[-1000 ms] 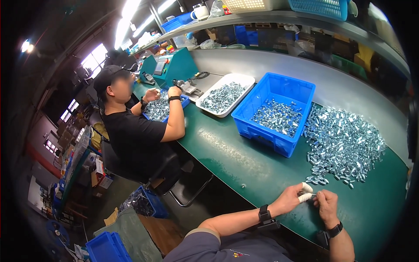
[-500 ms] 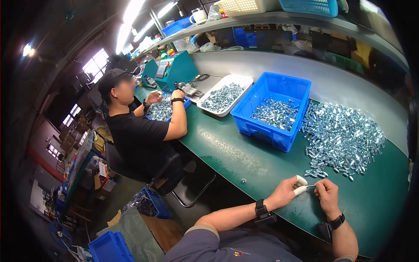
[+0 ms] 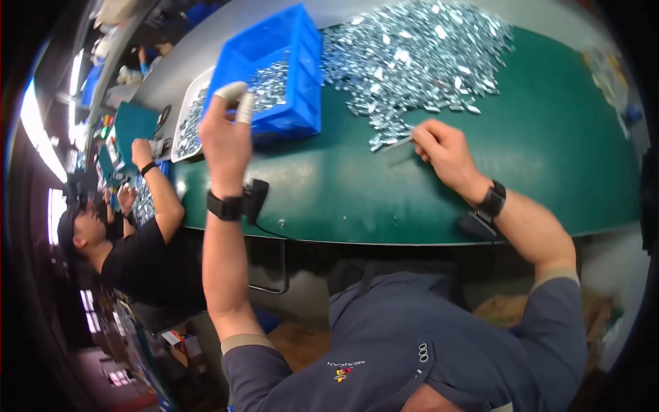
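Note:
My left hand [image 3: 226, 141] is raised at the near side of the blue bin [image 3: 305, 82], with two fingertips wrapped in white covers. Its covered fingers stand apart at the bin's rim, and no part shows between them. My right hand [image 3: 443, 151] pinches a thin rod-like tool [image 3: 397, 145], slightly smeared by motion. That tool points left, beside the near tip of a large heap of small shiny metal parts [image 3: 412, 62]. More of the same small parts [image 3: 271, 86] lie inside the bin.
A white tray [image 3: 180, 147] of metal parts stands left of the bin. Farther left, a co-worker in black [image 3: 147, 250] sits at the green table [image 3: 549, 151], near a green machine [image 3: 134, 123]. Below my left wrist, a dark cable [image 3: 271, 232] runs along the table's front edge.
My hands were together at the tool; now they are apart. The left has moved to the bin, while the right keeps the tool by the heap. The head view has turned.

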Available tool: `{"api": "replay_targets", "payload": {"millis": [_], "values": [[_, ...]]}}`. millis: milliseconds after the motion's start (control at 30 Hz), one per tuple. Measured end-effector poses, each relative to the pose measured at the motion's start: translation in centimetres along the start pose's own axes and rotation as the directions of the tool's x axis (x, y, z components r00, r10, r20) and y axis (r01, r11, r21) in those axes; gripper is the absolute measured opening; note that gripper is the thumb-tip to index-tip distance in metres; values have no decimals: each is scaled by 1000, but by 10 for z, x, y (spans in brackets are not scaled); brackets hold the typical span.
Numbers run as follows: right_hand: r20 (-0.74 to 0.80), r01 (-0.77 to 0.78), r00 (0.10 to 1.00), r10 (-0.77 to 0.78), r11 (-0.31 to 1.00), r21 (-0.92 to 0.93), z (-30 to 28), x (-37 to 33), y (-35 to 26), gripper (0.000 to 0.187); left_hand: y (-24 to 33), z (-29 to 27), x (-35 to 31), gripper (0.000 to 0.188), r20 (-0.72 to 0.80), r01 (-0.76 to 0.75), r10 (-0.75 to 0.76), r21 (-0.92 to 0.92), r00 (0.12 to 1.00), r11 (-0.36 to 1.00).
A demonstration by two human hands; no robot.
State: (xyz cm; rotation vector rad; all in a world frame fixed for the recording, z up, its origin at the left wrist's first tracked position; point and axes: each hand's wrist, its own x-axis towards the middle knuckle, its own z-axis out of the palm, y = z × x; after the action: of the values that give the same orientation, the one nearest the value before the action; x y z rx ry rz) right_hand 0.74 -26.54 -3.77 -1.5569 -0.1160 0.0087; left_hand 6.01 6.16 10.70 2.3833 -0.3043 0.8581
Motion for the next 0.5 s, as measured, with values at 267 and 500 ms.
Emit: {"api": "replay_targets", "payload": {"millis": [267,500], "values": [[-42,-37,998,39,999,35,-10,-10,5,27,37,91,-76,28,393,-318,350,-147,850,937],[-30,-34,999,35,999,24,-9,-12,5,27,46,115,-96,27,578,-291,260,-41,774,956]]}}
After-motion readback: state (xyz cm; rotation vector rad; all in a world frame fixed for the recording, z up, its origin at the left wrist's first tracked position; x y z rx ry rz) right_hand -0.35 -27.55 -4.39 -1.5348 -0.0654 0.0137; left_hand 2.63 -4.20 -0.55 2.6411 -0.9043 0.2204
